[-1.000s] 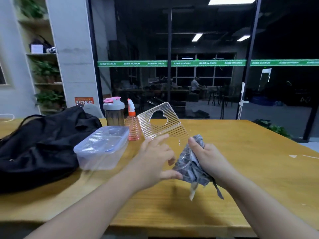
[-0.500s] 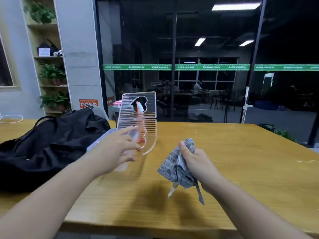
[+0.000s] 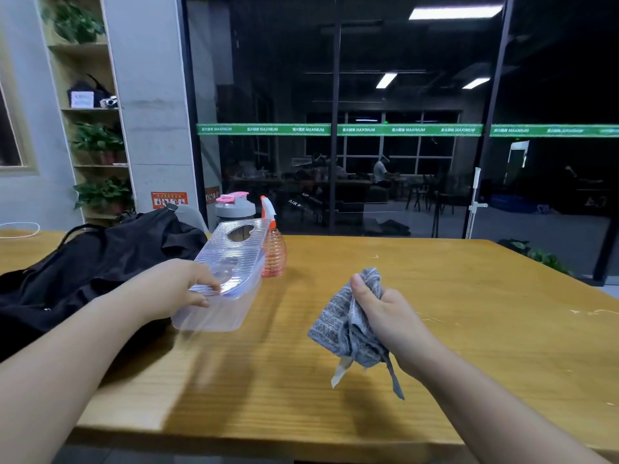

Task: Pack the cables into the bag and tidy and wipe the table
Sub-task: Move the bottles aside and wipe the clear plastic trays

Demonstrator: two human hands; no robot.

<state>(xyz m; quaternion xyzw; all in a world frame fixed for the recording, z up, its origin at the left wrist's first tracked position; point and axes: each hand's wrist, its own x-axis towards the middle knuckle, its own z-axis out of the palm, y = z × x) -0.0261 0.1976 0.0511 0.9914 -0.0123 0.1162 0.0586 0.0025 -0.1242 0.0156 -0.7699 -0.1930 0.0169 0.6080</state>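
Whereas a moment ago it was held upright in the air, the clear ridged lid (image 3: 234, 252) now lies tilted on the plastic box (image 3: 217, 309), left hand (image 3: 174, 289) pinching its near edge. Right hand (image 3: 385, 316) stays clenched around the grey cloth (image 3: 338, 323) above the tabletop (image 3: 435, 329); the black bag (image 3: 93, 266) sits far left, so tidying looks nearly done and wiping likely follows.

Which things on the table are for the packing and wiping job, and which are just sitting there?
For the job:
- grey cloth, gripped by the right hand
- black bag
- wooden table
- clear ribbed lid, held by the left hand over the clear plastic box

Just sitting there:
- orange spray bottle
- shaker bottle
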